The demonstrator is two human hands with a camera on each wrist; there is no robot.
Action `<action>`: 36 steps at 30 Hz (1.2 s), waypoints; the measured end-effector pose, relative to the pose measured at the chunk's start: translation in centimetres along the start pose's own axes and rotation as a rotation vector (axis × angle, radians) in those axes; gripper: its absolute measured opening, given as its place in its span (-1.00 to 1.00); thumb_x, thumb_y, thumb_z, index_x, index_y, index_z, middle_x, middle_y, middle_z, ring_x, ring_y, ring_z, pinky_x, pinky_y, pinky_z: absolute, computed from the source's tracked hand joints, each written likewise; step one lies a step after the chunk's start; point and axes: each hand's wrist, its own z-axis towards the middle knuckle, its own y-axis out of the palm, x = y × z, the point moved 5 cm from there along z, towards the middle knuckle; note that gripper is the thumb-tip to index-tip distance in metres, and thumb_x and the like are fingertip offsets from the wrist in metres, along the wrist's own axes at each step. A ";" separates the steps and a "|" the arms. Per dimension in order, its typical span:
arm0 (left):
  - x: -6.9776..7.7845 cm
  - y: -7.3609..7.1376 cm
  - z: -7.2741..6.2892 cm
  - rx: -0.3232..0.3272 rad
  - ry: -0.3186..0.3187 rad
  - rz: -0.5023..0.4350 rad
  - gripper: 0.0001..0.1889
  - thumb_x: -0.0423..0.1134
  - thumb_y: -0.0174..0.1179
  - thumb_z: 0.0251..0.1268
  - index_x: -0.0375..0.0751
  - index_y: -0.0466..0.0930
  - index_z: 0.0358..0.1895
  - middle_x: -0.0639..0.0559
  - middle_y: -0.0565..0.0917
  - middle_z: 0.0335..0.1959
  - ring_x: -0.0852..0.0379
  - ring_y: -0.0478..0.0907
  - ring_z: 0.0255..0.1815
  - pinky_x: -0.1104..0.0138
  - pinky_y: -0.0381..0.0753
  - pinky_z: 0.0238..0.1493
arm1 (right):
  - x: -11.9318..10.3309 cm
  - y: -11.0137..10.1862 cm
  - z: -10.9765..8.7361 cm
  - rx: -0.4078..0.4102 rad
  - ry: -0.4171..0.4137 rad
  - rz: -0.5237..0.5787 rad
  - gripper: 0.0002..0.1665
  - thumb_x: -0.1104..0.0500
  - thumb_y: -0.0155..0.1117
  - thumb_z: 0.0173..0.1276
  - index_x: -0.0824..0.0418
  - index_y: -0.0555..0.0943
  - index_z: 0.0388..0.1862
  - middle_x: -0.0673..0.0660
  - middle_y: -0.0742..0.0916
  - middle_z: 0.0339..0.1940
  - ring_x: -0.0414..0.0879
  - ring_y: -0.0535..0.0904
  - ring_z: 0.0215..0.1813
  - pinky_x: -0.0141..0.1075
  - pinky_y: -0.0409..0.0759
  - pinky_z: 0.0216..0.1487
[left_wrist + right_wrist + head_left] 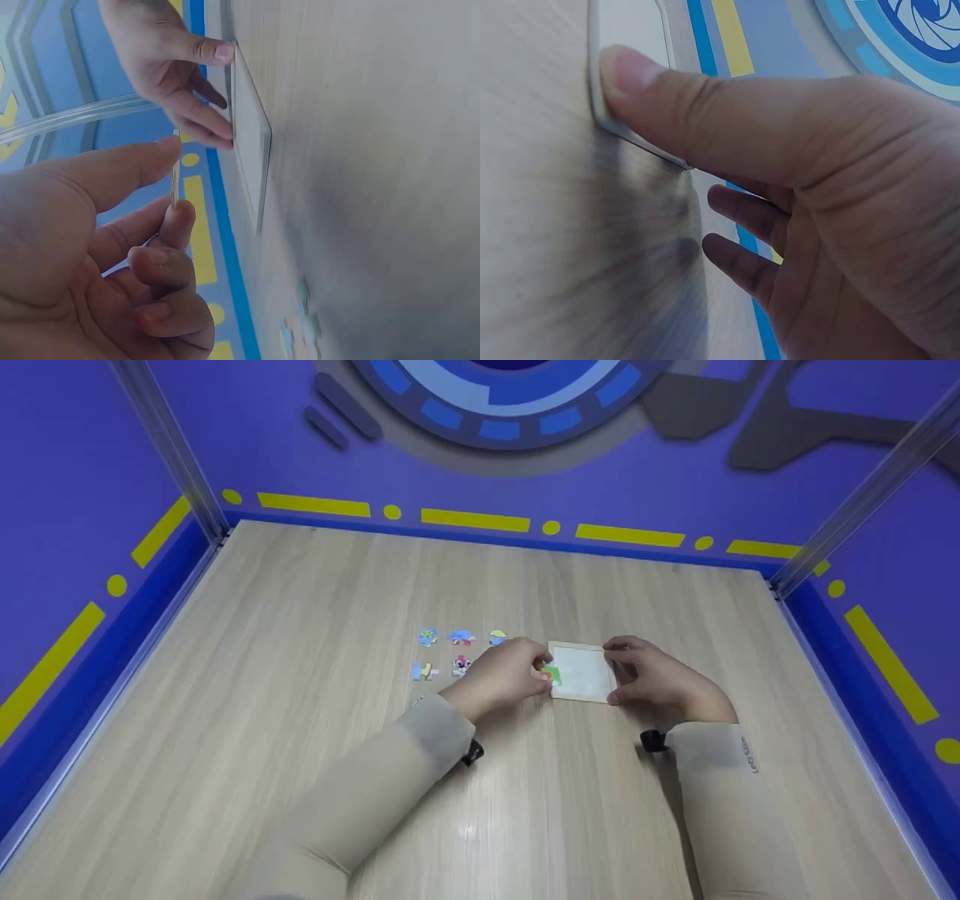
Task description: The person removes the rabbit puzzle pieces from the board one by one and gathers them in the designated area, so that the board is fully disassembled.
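Note:
Between its thumb and index finger my left hand [504, 676] pinches a green and red jigsaw piece [553, 673]. In the left wrist view this piece [176, 176] shows edge-on as a thin flat strip, raised off the table. It overlaps the left rim of a square, pale puzzle tray [585, 675] in the head view. My right hand [664, 679] holds the tray's right side, thumb at the near corner and fingers at the far one. Close up, the right thumb [634, 75] presses on the rim. No piece shows inside the tray's white bed.
Several loose jigsaw pieces lie in rows left of the tray, among them a blue and red one [462, 637] and a blue and yellow one [498, 637]. My left hand and sleeve [390, 780] partly cover them. Printed panels [480, 487] wall in the wooden table [337, 607].

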 end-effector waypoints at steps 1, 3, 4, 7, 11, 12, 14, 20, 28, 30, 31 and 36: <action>-0.2 -0.2 -0.3 0.000 0.007 -0.013 -0.56 -0.19 0.47 0.55 -0.22 0.76 0.38 -0.05 0.79 0.26 0.05 0.66 0.19 0.11 0.68 0.42 | 0.0 0.0 0.0 0.001 0.004 0.003 0.03 0.12 0.72 0.37 0.31 0.45 0.73 0.25 0.39 0.82 0.36 0.21 0.85 0.35 0.20 0.83; -0.7 -0.6 -1.1 -0.003 0.012 -0.041 -0.57 -0.21 0.47 0.55 -0.24 0.76 0.38 -0.07 0.80 0.28 0.02 0.67 0.24 0.08 0.67 0.45 | 0.1 0.0 -0.1 0.000 0.009 0.017 0.04 0.13 0.72 0.37 0.28 0.45 0.74 0.25 0.37 0.83 0.36 0.20 0.85 0.34 0.17 0.84; -1.0 -0.8 -1.5 -0.006 0.013 -0.045 -0.57 -0.20 0.47 0.55 -0.24 0.76 0.38 -0.08 0.80 0.28 0.00 0.67 0.26 0.06 0.67 0.47 | 0.2 0.0 -0.1 0.000 0.012 0.023 0.05 0.13 0.72 0.37 0.26 0.44 0.75 0.25 0.36 0.84 0.36 0.19 0.86 0.34 0.16 0.85; -2.2 -1.2 -2.8 -0.016 0.002 -0.052 -0.56 -0.18 0.48 0.56 -0.22 0.76 0.39 -0.05 0.80 0.29 -0.02 0.67 0.33 0.04 0.65 0.49 | 0.3 0.1 -0.1 -0.004 0.018 0.049 0.07 0.13 0.72 0.37 0.20 0.41 0.78 0.25 0.34 0.86 0.36 0.16 0.88 0.35 0.12 0.85; -3.7 -1.7 -4.4 -0.023 -0.012 -0.045 -0.58 -0.16 0.48 0.56 -0.19 0.77 0.37 -0.01 0.81 0.25 0.00 0.69 0.25 0.05 0.67 0.44 | 0.4 0.3 -0.1 -0.011 0.021 0.067 0.09 0.13 0.72 0.37 0.16 0.39 0.80 0.25 0.31 0.87 0.37 0.13 0.89 0.36 0.10 0.86; -4.0 -1.8 -4.8 -0.025 -0.015 -0.043 -0.58 -0.16 0.48 0.55 -0.19 0.77 0.37 0.00 0.81 0.24 0.01 0.68 0.23 0.05 0.67 0.42 | 0.4 0.3 -0.1 -0.010 0.021 0.070 0.09 0.13 0.72 0.37 0.16 0.39 0.80 0.25 0.31 0.87 0.37 0.13 0.89 0.36 0.10 0.86; -4.5 -1.9 -5.4 -0.032 -0.019 -0.042 -0.58 -0.16 0.48 0.56 -0.18 0.77 0.37 0.01 0.81 0.22 0.01 0.69 0.20 0.05 0.68 0.40 | 0.3 0.3 -0.2 -0.011 0.016 0.074 0.11 0.13 0.73 0.36 0.18 0.39 0.80 0.27 0.30 0.87 0.39 0.12 0.88 0.38 0.09 0.85; -5.2 -1.9 -6.4 -0.055 -0.019 -0.024 -0.59 -0.18 0.46 0.60 -0.19 0.76 0.39 -0.02 0.81 0.27 -0.03 0.73 0.27 -0.01 0.68 0.44 | 0.4 0.2 -0.1 -0.004 -0.007 0.065 0.12 0.15 0.74 0.33 0.24 0.38 0.79 0.30 0.31 0.86 0.41 0.12 0.88 0.38 0.06 0.86; -5.5 -1.2 -6.0 -0.065 -0.006 0.041 -0.59 -0.19 0.49 0.55 -0.19 0.77 0.35 -0.05 0.80 0.20 -0.02 0.72 0.17 0.00 0.69 0.42 | 0.6 0.1 0.0 0.000 -0.022 0.062 0.12 0.15 0.74 0.33 0.26 0.40 0.78 0.31 0.32 0.85 0.42 0.14 0.87 0.37 0.10 0.85; -5.5 -1.0 -5.9 -0.063 -0.001 0.051 -0.60 -0.22 0.49 0.53 -0.19 0.78 0.34 -0.08 0.80 0.18 -0.02 0.70 0.16 0.00 0.69 0.41 | 0.5 0.1 0.0 0.004 -0.028 0.056 0.11 0.13 0.75 0.33 0.28 0.40 0.77 0.32 0.34 0.84 0.42 0.16 0.86 0.37 0.12 0.85; -5.5 -1.0 -5.9 -0.063 0.000 0.053 -0.60 -0.24 0.48 0.52 -0.20 0.78 0.34 -0.09 0.80 0.17 -0.03 0.70 0.15 0.00 0.69 0.41 | 0.5 0.1 0.0 0.006 -0.033 0.052 0.11 0.13 0.75 0.32 0.29 0.41 0.77 0.32 0.34 0.84 0.42 0.16 0.86 0.36 0.13 0.85; -5.6 -0.7 -5.6 -0.069 0.005 0.073 -0.58 -0.28 0.46 0.50 -0.21 0.77 0.36 -0.11 0.79 0.18 -0.04 0.68 0.14 -0.02 0.69 0.39 | 0.3 0.0 -0.1 0.004 -0.031 0.044 0.11 0.12 0.74 0.34 0.31 0.39 0.77 0.31 0.35 0.83 0.41 0.16 0.86 0.35 0.12 0.85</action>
